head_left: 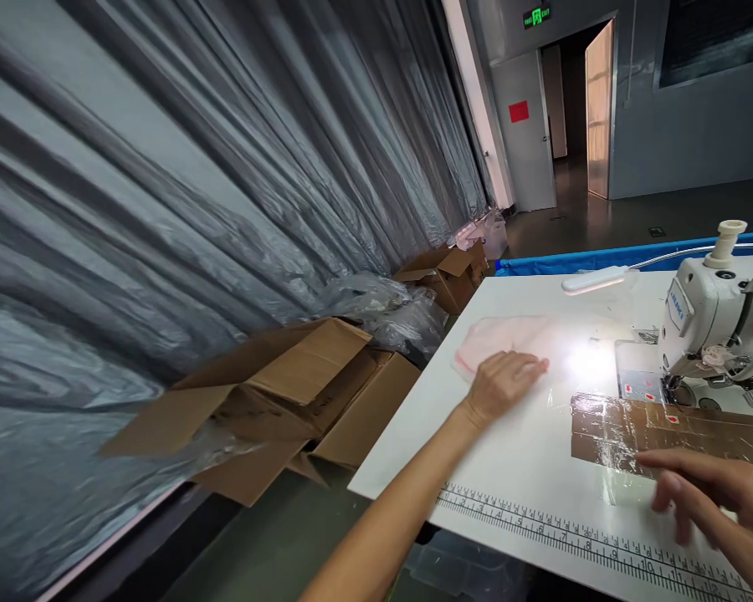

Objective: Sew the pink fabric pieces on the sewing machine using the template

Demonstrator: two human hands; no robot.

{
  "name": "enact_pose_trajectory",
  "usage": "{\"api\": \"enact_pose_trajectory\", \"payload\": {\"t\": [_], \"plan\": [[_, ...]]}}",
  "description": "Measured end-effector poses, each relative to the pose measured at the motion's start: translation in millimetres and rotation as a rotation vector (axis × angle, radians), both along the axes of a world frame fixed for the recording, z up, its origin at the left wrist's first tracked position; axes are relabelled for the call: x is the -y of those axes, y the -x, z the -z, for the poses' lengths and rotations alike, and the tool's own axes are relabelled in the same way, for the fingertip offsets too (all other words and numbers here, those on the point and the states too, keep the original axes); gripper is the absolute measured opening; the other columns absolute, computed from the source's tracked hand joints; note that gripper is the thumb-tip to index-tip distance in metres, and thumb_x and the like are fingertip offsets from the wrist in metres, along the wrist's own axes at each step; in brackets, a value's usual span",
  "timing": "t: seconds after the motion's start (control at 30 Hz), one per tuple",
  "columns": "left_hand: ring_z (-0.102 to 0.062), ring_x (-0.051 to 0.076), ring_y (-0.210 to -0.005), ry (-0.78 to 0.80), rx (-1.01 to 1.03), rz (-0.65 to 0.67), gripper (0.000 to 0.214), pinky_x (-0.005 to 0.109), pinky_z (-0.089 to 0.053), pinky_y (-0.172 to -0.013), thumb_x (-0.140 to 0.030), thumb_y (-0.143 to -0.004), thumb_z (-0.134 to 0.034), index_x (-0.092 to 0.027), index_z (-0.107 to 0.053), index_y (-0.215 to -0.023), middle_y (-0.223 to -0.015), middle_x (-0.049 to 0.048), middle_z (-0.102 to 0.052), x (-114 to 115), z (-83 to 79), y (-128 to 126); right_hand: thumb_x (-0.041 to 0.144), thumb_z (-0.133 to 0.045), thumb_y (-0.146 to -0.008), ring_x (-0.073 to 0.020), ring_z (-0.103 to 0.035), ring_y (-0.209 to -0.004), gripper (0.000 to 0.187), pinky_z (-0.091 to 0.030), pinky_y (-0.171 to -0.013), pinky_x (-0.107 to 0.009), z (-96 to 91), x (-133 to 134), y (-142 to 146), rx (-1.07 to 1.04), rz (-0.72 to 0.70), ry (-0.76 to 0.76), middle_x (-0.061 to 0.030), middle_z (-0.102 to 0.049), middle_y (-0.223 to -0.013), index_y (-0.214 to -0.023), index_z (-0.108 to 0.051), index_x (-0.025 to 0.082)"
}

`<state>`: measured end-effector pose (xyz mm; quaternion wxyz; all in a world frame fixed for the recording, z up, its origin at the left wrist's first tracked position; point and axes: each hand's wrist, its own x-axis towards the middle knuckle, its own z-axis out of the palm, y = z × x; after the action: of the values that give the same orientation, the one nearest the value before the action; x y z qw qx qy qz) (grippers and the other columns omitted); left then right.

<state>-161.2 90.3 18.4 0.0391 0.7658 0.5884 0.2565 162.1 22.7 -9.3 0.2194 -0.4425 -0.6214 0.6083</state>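
A pale pink piece of fabric (508,333) lies on the white sewing table (527,451), its right end lost in the lamp's glare. My left hand (503,386) is at its near edge, fingers curled and closed on the cloth; the exact grip is partly hidden. Nearer to me, at the right, my right hand (719,510) hovers by the brown taped panel (608,431), open and holding nothing, index finger stretched out. Beyond that panel stands a white sewing machine (696,309), with its needle area above a metal plate (633,368) bearing small red arrows.
A printed ruler (565,539) runs along the table's front edge. A white lamp (596,280) on a cable lies across the far side. Open cardboard boxes (345,410) and clear plastic bags (389,309) sit left of the table, beside a grey curtain (226,167).
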Motion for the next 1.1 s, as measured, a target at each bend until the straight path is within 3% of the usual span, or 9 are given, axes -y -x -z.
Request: {"api": "enact_pose_trajectory", "payload": {"t": [0.07,0.17,0.3,0.37,0.5,0.67,0.8,0.93,1.1], "plan": [[-0.068,0.018,-0.079,-0.026,-0.054,0.269,0.019,0.030,-0.051,-0.069,-0.027,-0.093,-0.057,-0.029,-0.074,-0.100,-0.095,0.0064,-0.076,14.9,5.7,-27.9,0.075,-0.060,-0.080,-0.0224,-0.069,-0.079,0.070,-0.059,-0.077,-0.037,-2.0,-12.0,14.8,-0.089,0.034,0.190,-0.0130,-0.071,-0.100,-0.119,-0.067,0.017],[-0.064,0.015,-0.064,-0.248,-0.193,0.645,0.023,0.028,-0.050,-0.057,-0.019,-0.095,-0.049,-0.024,-0.070,-0.105,-0.082,0.0053,-0.075,37.6,16.2,-69.8,0.074,-0.062,-0.079,-0.0227,-0.069,-0.091,0.065,-0.057,-0.089,-0.038,-3.5,-25.6,28.1,-0.294,0.068,0.383,-0.0138,-0.071,-0.102,-0.104,-0.069,0.015],[-0.070,0.017,-0.081,-0.441,-0.129,0.891,0.026,0.029,-0.057,-0.066,-0.032,-0.095,-0.054,-0.020,-0.064,-0.116,-0.092,0.0057,-0.076,55.8,15.8,-108.9,0.064,-0.072,-0.077,-0.0205,-0.068,-0.086,0.049,-0.056,-0.082,-0.033,-6.6,-27.5,24.5,-0.320,0.023,0.287,-0.0079,-0.072,-0.090,-0.095,-0.068,0.018],[-0.069,0.021,-0.097,-0.366,-0.013,0.862,0.042,0.034,-0.058,-0.079,-0.037,-0.096,-0.051,-0.016,-0.053,-0.133,-0.105,0.0111,-0.074,54.4,7.6,-117.4,0.058,-0.077,-0.073,-0.0204,-0.067,-0.081,0.044,-0.055,-0.075,-0.032,-10.2,-21.7,18.0,-0.266,-0.051,0.237,-0.0052,-0.071,-0.082,-0.091,-0.068,0.019],[-0.062,0.025,-0.117,-0.051,0.092,0.875,0.060,0.046,-0.049,-0.102,-0.020,-0.092,-0.041,-0.013,-0.032,-0.150,-0.122,0.0132,-0.070,37.3,-3.9,-121.1,0.049,-0.066,-0.084,-0.0158,-0.065,-0.069,0.030,-0.054,-0.068,-0.029,-18.4,-6.8,0.1,-0.131,-0.192,0.236,-0.0034,-0.070,-0.076,-0.088,-0.066,0.019],[-0.066,0.018,-0.074,0.168,0.160,0.885,0.054,0.041,-0.053,-0.089,-0.015,-0.079,-0.048,-0.015,-0.057,-0.132,-0.079,0.0034,-0.072,24.0,8.7,-118.1,0.048,-0.064,-0.084,-0.0148,-0.068,-0.067,0.035,-0.053,-0.065,-0.028,-29.3,-10.5,-31.1,-0.036,-0.314,0.253,-0.0038,-0.071,-0.082,-0.103,-0.065,0.019],[-0.056,0.013,-0.057,0.229,0.214,0.660,0.045,0.027,-0.048,-0.059,-0.022,-0.083,-0.054,-0.020,-0.063,-0.127,-0.064,-0.0025,-0.063,21.6,18.4,-112.3,0.042,-0.069,-0.076,-0.0130,-0.063,-0.062,0.027,-0.049,-0.056,-0.023,-30.5,-35.8,-45.6,0.033,-0.041,0.140,-0.0030,-0.070,-0.079,-0.089,-0.064,0.019],[-0.051,0.011,-0.051,0.268,0.202,0.365,0.043,0.025,-0.043,-0.055,-0.030,-0.086,-0.060,-0.021,-0.061,-0.129,-0.062,-0.0045,-0.062,19.9,27.0,-110.6,0.037,-0.057,-0.086,-0.0132,-0.060,-0.060,0.020,-0.048,-0.052,-0.024,-23.8,-61.2,-44.6,0.133,0.372,0.047,-0.0029,-0.066,-0.074,-0.076,-0.056,0.020],[-0.055,0.014,-0.054,0.144,0.124,0.227,0.044,0.028,-0.047,-0.060,-0.034,-0.089,-0.062,-0.024,-0.058,-0.131,-0.063,-0.0042,-0.063,12.9,36.9,-105.8,0.043,-0.052,-0.090,-0.0166,-0.061,-0.062,0.028,-0.045,-0.054,-0.027,-25.5,-70.0,-42.0,0.316,0.402,-0.053,-0.0047,-0.065,-0.072,-0.074,-0.054,0.020]]}}
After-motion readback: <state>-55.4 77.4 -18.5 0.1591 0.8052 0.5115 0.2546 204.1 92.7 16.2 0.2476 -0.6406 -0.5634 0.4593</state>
